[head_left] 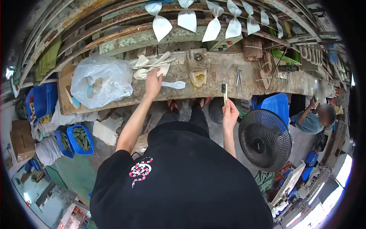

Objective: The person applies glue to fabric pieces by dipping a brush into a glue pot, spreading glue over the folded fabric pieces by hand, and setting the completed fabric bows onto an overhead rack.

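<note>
My left hand (pixel 153 84) reaches over the bench with its fingers extended and apart, touching a small pile of white bow-shaped strap pieces (pixel 142 62). Beside that hand lies a pale speckled shoe sole (pixel 175 84). Held upright in my right hand (pixel 230 114) is a small brush (pixel 224 91) with dark bristles and a light handle, just off the bench edge. Between my hands sits a crusted pot (pixel 199 78) with yellowish stuff inside, probably glue. Pliers (pixel 239 81) lie to the right of the pot.
A clear plastic bag (pixel 101 82) fills the bench's left end. White bows (pixel 187 19) hang along the rack above. A black fan (pixel 265 141) stands close by my right arm. Blue bins (pixel 81 139) are at lower left; another person (pixel 314 118) is at far right.
</note>
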The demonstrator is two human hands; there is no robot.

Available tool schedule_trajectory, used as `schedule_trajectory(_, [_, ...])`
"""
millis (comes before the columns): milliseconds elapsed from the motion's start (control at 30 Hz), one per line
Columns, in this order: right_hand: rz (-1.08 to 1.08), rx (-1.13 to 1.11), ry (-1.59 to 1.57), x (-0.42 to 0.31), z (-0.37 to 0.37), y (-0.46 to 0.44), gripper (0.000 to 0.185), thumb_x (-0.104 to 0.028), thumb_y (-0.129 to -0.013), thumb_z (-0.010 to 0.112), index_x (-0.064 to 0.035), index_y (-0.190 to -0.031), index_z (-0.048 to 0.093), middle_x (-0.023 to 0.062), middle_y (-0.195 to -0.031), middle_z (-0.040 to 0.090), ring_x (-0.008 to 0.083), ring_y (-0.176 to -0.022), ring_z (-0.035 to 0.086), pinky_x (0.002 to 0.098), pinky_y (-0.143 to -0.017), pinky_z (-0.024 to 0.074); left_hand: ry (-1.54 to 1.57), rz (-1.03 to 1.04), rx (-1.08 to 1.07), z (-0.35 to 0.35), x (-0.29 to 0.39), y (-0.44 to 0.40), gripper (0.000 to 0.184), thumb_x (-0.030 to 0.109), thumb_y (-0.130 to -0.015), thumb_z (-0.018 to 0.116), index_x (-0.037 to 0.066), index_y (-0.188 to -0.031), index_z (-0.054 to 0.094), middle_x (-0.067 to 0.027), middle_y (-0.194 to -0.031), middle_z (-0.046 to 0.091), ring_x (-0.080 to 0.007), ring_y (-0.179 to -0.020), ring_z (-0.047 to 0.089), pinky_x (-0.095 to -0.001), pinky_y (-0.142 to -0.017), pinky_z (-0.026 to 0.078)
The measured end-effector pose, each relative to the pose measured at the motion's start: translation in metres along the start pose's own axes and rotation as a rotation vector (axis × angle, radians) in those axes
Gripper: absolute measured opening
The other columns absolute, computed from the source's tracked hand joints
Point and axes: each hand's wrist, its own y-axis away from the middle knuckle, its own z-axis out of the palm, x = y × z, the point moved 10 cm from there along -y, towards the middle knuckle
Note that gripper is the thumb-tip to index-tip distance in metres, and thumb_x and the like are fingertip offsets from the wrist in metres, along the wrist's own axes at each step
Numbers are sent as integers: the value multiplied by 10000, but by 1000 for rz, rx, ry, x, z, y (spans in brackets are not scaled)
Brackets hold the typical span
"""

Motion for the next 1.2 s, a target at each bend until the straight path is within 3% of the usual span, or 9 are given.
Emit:
schedule_trajectory(133, [4, -39, 47, -13, 15, 12, 312, -230, -1056, 586, 23, -1190, 710, -90, -698, 452, 7, -619, 357, 203, -529, 249, -520, 99, -28, 64, -81, 5, 280, 196, -923, 645, 83, -1179, 652, -110, -1249, 616, -300, -1166, 591, -445, -935, 514])
schedule_trajectory(267, [7, -56, 65, -17, 33, 28, 289, -238, -1057, 575, -18, -1183, 714, -108, -685, 410, -10, -592, 313, 194, -512, 201, -496, 116, 9, 35, -69, -6, 133, 187, -934, 620, 95, -1010, 678, -70, -972, 703, -274, -915, 674, -458, -859, 466])
schedule_trajectory(433, [24, -238, -96, -27, 77, 38, 187, -256, -1011, 653, -82, -982, 591, -103, -700, 413, -7, -550, 328, 195, -482, 230, 277, -165, 312, -31, -56, 10, 209, 192, -1022, 558, -9, -1064, 599, -172, -872, 726, -302, -759, 706, -400, -710, 512])
schedule_trajectory(633, [-171, -197, 8, -71, 168, 29, 302, -238, -899, 797, -9, -1014, 637, 56, -915, 692, 117, -827, 621, 272, -744, 494, 1177, -357, -68, -24, 59, 72, 272, 283, -1094, 502, 18, -1122, 553, -75, -882, 713, -110, -701, 668, -233, -598, 471])
schedule_trajectory(767, [-121, -220, -211, -42, 194, 10, 247, -108, -929, 732, -54, -1030, 514, 63, -927, 671, 103, -727, 594, 277, -637, 472, 1526, -390, -158, -30, 102, 87, 264, 276, -1106, 449, 26, -1145, 525, -136, -1086, 703, -220, -922, 734, -298, -762, 601])
schedule_trajectory(867, [153, -398, -660, -31, 204, 20, 246, -58, -956, 682, -132, -989, 450, 31, -843, 614, 26, -478, 334, 209, -436, 235, 1581, -462, -300, -36, 107, 95, 231, 288, -1107, 438, 68, -1100, 510, -147, -1122, 693, -255, -964, 735, -338, -810, 615])
schedule_trajectory(1000, [397, -502, -674, 25, 168, -3, 340, -406, -1095, 419, -93, -988, 498, 56, -785, 613, 67, -440, 338, 232, -404, 260, 1532, -447, -259, -43, 97, 106, 308, 361, -1107, 430, 63, -1098, 508, -122, -820, 665, -142, -616, 553, -248, -593, 451])
schedule_trajectory(1067, [-310, -270, 264, 48, 115, -49, 420, -413, -1100, 396, -54, -941, 546, 92, -729, 598, 162, -469, 518, 326, -427, 404, 1465, -417, -294, -55, 94, 110, 337, 383, -1083, 497, 56, -1162, 518, -115, -856, 684, -110, -672, 607, -225, -623, 498])
schedule_trajectory(1200, [-484, -320, 963, 80, 99, -61, 343, -346, -1030, 537, -27, -961, 641, 184, -768, 669, 405, -702, 669, 517, -667, 525, 1234, -425, -331, -61, 81, 114, 351, 253, -1026, 637, 9, -1276, 608, -86, -1078, 730, -136, -892, 706, -240, -738, 562])
